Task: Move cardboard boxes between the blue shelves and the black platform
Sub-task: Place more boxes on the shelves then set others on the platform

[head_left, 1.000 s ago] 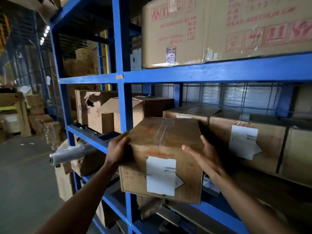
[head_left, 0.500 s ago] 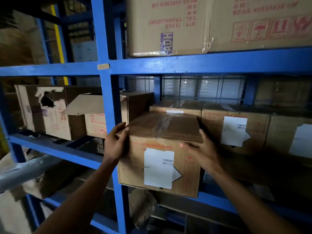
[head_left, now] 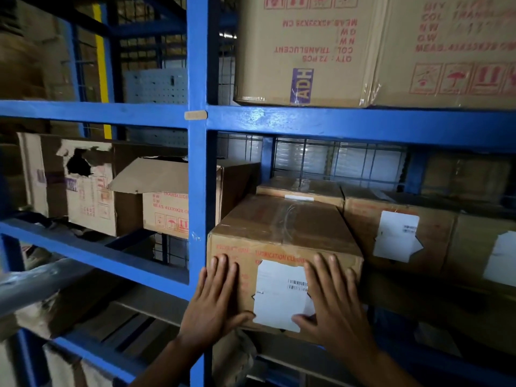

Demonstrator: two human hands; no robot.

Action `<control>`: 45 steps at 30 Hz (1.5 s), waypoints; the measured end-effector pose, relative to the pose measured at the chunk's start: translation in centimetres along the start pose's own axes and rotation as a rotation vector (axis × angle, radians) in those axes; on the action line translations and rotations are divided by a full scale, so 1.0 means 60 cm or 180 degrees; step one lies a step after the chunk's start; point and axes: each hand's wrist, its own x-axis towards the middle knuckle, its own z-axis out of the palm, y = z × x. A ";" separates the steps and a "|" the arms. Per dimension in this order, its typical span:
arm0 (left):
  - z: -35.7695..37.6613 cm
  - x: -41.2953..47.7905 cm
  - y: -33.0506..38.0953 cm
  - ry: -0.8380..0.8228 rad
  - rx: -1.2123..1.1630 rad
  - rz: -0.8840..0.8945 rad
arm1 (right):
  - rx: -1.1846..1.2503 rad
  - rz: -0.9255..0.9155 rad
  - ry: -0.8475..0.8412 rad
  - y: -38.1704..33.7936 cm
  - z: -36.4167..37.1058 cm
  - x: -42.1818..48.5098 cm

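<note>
The blue rack (head_left: 197,163) is filling the frame, its upright running down the centre-left and two beams crossing at mid-height and lower left. Two big cartons are sitting on the top shelf at upper right: the left one (head_left: 304,48) is showing upside-down red print reading "MEAS. 43X33X28 CM", "COL : TRANSLUCENT", "QTY : 72 PCS" and a purple "ADH" mark; the right one (head_left: 452,48) is carrying red handling symbols and print too blurred to read. In the left bay of the middle shelf two more cartons are standing: a torn one (head_left: 69,180) with a dark hole, and an open-flapped one (head_left: 164,202) showing "MEAS. 43X33X28" and red symbols. In the right bay, the box (head_left: 282,247) is sitting at lower centre just beside the upright, its front reading "LUBRICATION CLEANER" in red, partly legible, with a white label (head_left: 279,294) bearing a barcode. Another box (head_left: 301,188) is lying directly behind it, and a labelled box (head_left: 399,236) is standing just to its right, with one more beyond at the right edge. The left hand (head_left: 215,305) and right hand (head_left: 332,305) are both pressing flat on the box's front, fingers spread and pointing up, gripping nothing, the right thumb overlapping the label.
</note>
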 end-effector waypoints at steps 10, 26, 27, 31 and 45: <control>0.038 0.025 -0.061 -0.0273 0.0295 -0.0035 | -0.0462 -0.0184 -0.0089 -0.026 0.057 0.021; -0.022 0.015 -0.036 -0.0630 0.0247 -0.0192 | -0.0138 0.0187 -0.0493 -0.068 0.003 0.019; -0.028 0.011 -0.036 -0.0621 0.0238 -0.0192 | -0.0049 0.0256 -0.0487 -0.075 -0.002 0.020; -0.056 -0.019 -0.048 -0.0619 0.0388 -0.0355 | 0.0346 0.0155 -0.0475 -0.106 -0.019 0.026; -0.286 -0.378 -0.122 -0.0969 0.1370 -0.2393 | 0.2774 -0.0720 -0.1309 -0.446 0.048 0.059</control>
